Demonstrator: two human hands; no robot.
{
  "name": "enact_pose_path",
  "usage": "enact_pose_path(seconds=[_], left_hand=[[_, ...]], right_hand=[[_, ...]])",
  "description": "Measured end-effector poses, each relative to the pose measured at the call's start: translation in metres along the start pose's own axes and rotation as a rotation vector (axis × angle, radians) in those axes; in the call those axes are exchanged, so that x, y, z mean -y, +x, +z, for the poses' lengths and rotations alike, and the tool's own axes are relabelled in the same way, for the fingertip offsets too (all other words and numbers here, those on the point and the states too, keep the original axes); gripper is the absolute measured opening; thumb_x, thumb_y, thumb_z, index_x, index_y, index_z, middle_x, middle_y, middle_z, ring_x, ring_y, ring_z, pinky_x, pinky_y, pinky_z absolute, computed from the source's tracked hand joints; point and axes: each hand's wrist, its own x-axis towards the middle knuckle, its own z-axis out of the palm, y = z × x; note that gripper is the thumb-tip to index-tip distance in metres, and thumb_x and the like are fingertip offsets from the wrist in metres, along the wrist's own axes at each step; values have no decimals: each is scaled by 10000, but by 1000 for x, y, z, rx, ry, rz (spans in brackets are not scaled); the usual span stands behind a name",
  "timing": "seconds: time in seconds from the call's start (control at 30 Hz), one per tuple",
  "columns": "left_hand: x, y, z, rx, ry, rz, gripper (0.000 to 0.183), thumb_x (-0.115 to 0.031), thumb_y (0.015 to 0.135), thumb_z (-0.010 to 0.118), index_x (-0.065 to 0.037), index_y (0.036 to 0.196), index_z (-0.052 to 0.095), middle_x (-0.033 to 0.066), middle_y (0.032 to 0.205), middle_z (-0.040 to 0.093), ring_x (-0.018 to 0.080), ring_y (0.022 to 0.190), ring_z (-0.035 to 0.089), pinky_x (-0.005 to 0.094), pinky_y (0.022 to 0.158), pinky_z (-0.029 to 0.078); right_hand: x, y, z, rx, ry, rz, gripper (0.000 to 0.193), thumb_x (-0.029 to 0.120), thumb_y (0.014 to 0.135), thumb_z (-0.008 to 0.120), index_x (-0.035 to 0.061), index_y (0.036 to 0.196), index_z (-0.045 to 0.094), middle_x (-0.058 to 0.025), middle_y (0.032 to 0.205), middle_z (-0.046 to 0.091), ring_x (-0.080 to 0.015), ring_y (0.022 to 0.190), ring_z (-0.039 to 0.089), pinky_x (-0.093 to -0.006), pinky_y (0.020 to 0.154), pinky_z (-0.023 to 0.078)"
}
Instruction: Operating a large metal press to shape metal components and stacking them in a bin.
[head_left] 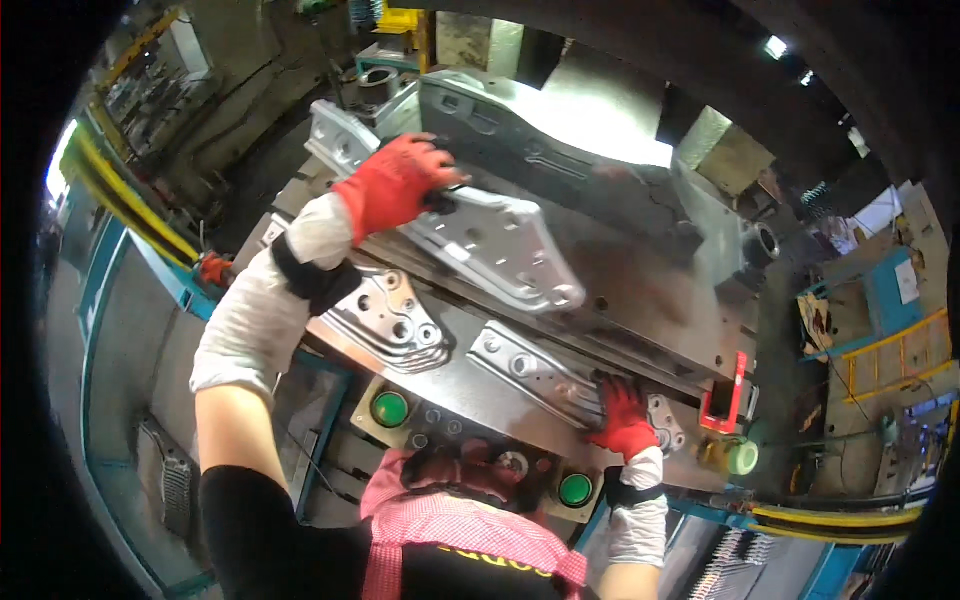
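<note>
My left hand [400, 185], in a red glove, is closed around the middle of a long silver stamped metal bracket [490, 245]. The bracket slants over the metal die block, its wide holed end toward the right; whether it touches the block I cannot tell. My right hand [625, 418], also red-gloved, grips a second metal bracket [530, 370] near its right end. That one lies along the front ledge, and my fingers hide part of it. Left of it, under my left forearm, sits a stack of similar brackets [395, 318].
Two green push buttons [390, 408] flank a control panel along the front. A red metal fixture [735, 400] and a pale green knob [743, 458] stand right of my right hand. Behind the held bracket rises a large dark die wall [580, 175]. Yellow bars [135, 195] edge the left.
</note>
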Motion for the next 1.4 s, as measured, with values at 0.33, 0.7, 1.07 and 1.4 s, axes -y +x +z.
enact_pose_path(seconds=[0.33,0.7,1.07,1.4], left_hand=[[33,-172,38,485,23,-329,321,-242,743,628,-212,1062,609,61,1009,600,239,1032,532,396,1002,298],[-28,-208,73,6,-183,-645,670,-234,752,626,-126,1355,353,156,1403,300,391,1266,286,463,1063,219],[-60,-262,40,-107,57,-904,545,-152,826,514,-52,1339,360,183,1386,321,378,1273,287,479,1071,198],[-144,-364,159,128,-390,-1296,679,-158,808,586,-30,1388,257,181,1419,288,334,1311,251,403,1090,186]], right_hand=[[-2,1,2,-21,-2,25,1108,506,460,786,115,1368,285,-144,1339,352,-337,1266,287,-500,1086,110],[63,6,-132,-534,11,-66,954,339,489,791,131,1320,373,-120,1262,415,-319,1216,349,-522,1056,154],[81,224,-206,-876,-337,-170,1025,379,531,781,143,1382,259,-104,1311,360,-310,1247,309,-558,1085,66],[82,197,-213,-801,-250,-115,1032,385,608,752,122,1415,167,-202,1411,229,-399,1306,204,-574,1069,72]])
